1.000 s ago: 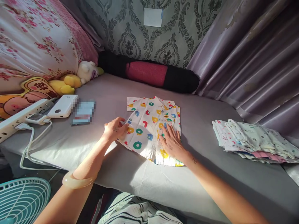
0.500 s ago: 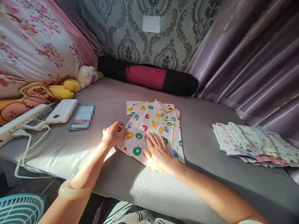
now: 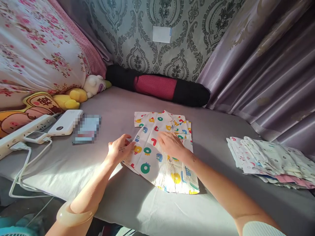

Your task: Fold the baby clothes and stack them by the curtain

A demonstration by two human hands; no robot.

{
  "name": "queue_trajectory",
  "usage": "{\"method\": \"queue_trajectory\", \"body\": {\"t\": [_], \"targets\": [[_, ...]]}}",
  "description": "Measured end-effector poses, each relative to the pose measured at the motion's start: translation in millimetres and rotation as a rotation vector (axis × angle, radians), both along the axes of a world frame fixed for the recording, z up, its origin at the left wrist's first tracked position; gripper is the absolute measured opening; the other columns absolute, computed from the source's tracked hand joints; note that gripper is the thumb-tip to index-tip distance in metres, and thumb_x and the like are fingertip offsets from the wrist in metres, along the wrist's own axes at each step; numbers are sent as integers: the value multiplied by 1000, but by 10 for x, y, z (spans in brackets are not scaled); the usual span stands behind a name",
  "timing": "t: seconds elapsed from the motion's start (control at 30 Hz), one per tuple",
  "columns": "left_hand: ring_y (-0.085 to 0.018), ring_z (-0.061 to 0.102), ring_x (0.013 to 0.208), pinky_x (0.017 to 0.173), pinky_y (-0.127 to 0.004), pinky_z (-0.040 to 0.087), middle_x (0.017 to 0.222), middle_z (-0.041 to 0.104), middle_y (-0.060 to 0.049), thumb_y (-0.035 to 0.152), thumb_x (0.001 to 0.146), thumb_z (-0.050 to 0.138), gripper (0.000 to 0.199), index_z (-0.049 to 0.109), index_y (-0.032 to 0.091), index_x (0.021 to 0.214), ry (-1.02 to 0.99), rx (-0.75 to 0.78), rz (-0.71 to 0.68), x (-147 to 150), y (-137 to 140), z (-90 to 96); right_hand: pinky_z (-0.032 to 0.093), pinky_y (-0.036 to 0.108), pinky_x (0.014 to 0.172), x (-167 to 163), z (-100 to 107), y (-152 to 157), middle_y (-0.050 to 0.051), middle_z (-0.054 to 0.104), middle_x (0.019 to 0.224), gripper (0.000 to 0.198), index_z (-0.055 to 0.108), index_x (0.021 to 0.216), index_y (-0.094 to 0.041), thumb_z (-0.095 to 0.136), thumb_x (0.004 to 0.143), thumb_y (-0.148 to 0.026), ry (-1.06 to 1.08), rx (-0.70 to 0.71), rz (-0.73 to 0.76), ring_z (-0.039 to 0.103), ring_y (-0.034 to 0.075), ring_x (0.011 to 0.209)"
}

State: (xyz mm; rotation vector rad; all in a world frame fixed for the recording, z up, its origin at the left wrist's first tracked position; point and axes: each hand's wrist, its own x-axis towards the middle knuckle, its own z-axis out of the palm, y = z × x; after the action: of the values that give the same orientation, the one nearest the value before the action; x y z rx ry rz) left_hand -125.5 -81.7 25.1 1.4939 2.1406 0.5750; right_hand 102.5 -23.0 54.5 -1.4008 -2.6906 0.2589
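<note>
A small short-sleeved white shirt [image 3: 152,159] with colourful number and animal prints lies on the grey bed, its right side folded over towards the middle. At its left edge rests my left hand [image 3: 120,149], fingers curled and thumb on the cloth. My right hand [image 3: 171,144] is on the middle of the shirt below the collar. Its fingers are bent and close together against the fabric, with the fingertips hidden. Below the right forearm, the lower hem spreads out towards me, partly sunlit.
Folded clothes [image 3: 275,160] are piled at the right. Along the left lie a power strip [image 3: 27,131], a white power bank [image 3: 66,123], a blurred flat object [image 3: 87,128] and plush toys [image 3: 73,98]. A black and red bolster [image 3: 157,87] lies against the wall.
My right hand has gone from lying flat on the lower shirt to bent fingers higher up, uncovering the hem. The left hand stays at the shirt's left edge. The view has tilted slightly upward.
</note>
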Motion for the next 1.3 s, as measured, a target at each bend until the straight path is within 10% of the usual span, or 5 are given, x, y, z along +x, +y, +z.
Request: {"method": "queue_trajectory", "body": {"t": [0.13, 0.47, 1.03, 1.3], "targets": [[-23, 67, 87, 91, -41, 45, 86, 72, 0, 49, 81, 48, 34, 60, 26, 103, -11, -3, -5, 4, 4, -11, 19, 40, 116, -38, -274, 603, 14, 35, 155, 52, 41, 144, -11, 25, 102, -37, -28, 55, -204, 28, 24, 143], [-22, 66, 88, 85, -37, 47, 84, 71, 1, 47, 80, 48, 31, 60, 26, 100, -66, 37, 11, 0, -26, -2, 1, 47, 120, -189, -507, 1144, 11, 8, 163, 67, 17, 154, -6, 14, 100, -46, -85, -56, -322, 3, 23, 150], [-22, 66, 89, 99, -44, 37, 87, 71, 1, 44, 82, 50, 26, 61, 25, 96, -46, -3, 53, -33, -3, 48, 12, 51, 117, -268, -434, 1293, 16, 19, 160, 62, 27, 151, -8, 24, 100, -43, -146, -134, -359, 14, 27, 148], [-22, 64, 91, 97, -44, 36, 90, 73, 0, 41, 82, 49, 22, 63, 24, 88, -40, -15, 49, -48, 23, 16, 35, 36, 103, -712, -238, 1139, 15, 59, 130, 36, 61, 124, -15, 39, 96, -25, -36, 154, -256, 51, 25, 123]]}}
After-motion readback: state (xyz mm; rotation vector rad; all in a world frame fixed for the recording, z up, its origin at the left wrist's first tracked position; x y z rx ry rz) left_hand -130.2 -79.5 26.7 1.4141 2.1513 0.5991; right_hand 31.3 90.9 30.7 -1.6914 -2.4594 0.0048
